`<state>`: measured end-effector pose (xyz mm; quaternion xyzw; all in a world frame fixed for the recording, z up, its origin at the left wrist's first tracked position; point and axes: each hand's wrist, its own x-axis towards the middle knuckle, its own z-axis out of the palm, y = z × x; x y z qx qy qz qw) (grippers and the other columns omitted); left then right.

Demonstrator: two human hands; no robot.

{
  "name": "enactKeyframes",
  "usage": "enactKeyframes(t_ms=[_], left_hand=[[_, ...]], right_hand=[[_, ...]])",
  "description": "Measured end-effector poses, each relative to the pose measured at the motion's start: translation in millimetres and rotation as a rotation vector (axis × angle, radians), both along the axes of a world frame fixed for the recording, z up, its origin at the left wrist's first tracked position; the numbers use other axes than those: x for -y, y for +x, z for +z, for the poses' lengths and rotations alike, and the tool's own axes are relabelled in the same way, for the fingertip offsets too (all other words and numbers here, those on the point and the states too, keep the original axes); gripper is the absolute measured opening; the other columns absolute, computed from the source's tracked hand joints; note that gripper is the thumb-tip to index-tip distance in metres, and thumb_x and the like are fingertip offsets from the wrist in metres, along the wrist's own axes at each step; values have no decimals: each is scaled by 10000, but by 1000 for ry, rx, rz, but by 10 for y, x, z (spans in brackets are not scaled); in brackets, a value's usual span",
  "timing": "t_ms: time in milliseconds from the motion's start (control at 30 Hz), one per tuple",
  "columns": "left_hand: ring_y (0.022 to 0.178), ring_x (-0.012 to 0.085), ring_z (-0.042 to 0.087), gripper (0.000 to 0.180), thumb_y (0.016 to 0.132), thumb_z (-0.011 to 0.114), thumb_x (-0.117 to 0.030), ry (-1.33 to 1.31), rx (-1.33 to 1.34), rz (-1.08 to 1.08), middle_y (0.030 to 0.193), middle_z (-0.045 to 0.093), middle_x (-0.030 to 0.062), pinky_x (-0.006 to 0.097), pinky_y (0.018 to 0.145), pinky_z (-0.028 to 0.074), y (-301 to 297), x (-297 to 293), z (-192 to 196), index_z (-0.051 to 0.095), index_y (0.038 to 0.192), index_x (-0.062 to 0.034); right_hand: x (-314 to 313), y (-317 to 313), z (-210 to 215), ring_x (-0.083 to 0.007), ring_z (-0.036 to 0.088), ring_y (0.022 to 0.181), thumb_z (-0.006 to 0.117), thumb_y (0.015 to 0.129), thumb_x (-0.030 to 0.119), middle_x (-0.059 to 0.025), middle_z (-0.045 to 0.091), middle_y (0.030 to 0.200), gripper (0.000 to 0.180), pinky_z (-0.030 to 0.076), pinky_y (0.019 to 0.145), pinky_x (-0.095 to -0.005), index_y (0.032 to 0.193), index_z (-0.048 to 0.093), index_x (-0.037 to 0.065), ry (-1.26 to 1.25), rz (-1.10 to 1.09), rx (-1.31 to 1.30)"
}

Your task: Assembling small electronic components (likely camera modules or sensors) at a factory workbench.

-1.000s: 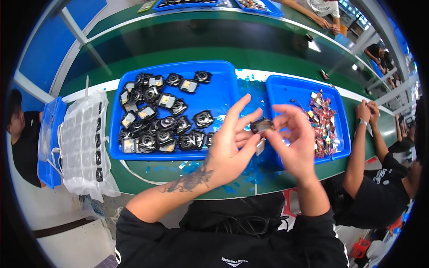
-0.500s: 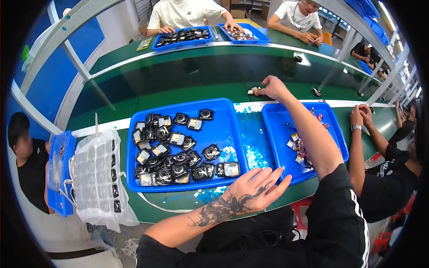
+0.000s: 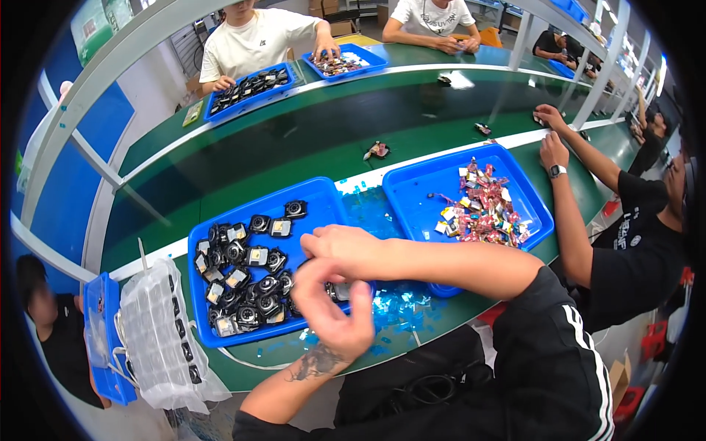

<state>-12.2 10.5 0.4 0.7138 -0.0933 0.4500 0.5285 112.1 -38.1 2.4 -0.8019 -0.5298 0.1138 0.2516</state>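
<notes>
My left hand (image 3: 332, 314) is raised at the near right edge of the left blue tray (image 3: 207, 337). Its fingers curve in a loose C with the thumb standing apart, and nothing is seen held there. Just beyond it, my right hand (image 3: 344, 248) reaches leftward over the same tray, fingers bent down. Its fingertips are partly hidden, so a hold cannot be made out. Heaped in that tray are black watch-like cases (image 3: 251, 296), some with pale square faces. A small part with a reddish strip (image 3: 378, 150) lies alone on the green belt (image 3: 309, 151).
The right blue tray (image 3: 413, 175) holds a heap of reddish and yellow small parts (image 3: 488, 208). Blue film scraps (image 3: 401, 310) litter the green bench between the trays. A clear compartment tray (image 3: 156, 323) stands at left. Co-workers sit opposite and at my right, where a forearm (image 3: 572, 213) rests nearby.
My right hand has left the part on the belt and swung back leftward over the tray of cases. The left hand has curled and shifted left. The whole view has turned rightward.
</notes>
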Motion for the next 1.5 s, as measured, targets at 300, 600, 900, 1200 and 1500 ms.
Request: enactKeyframes(t_ms=[300,600,900,1200,1500], left_hand=[[1169,166,427,404,978,537,-164,-452,-281,194,1286,446,99,319,966,356,185,-213,74,392,1331,-31],[850,174,630,272,1026,456,-210,-966,-577,-591,1033,631,111,300,763,513,199,-274,21,530,1173,6],[842,182,650,292,978,532,-119,-897,-740,-574,1044,634,138,290,741,544,208,-238,131,555,1230,28],[890,131,581,295,845,730,-129,-207,-591,-494,1154,543,88,246,771,502,156,-139,57,680,1128,-60],[939,177,596,144,820,742,-112,-168,-620,-489,958,628,86,307,855,461,133,-150,129,717,937,-31]], right_hand=[[246,-98,347,-374,611,873,703,752,91,-143,580,946,233,509,721,-460,940,571,51,343,-242,61],[951,126,406,-267,643,775,770,736,78,-116,625,977,272,531,699,-350,984,661,55,517,-220,203],[1759,544,407,-207,654,841,672,829,47,-91,660,857,155,519,752,-352,981,683,21,151,-590,104],[1296,-388,455,-130,597,912,597,896,-31,-83,635,1030,175,498,813,-270,1054,670,-21,782,-339,-875],[1151,-484,351,-102,607,860,641,887,20,-58,652,945,161,484,776,-240,1037,675,-26,635,-362,-707]])
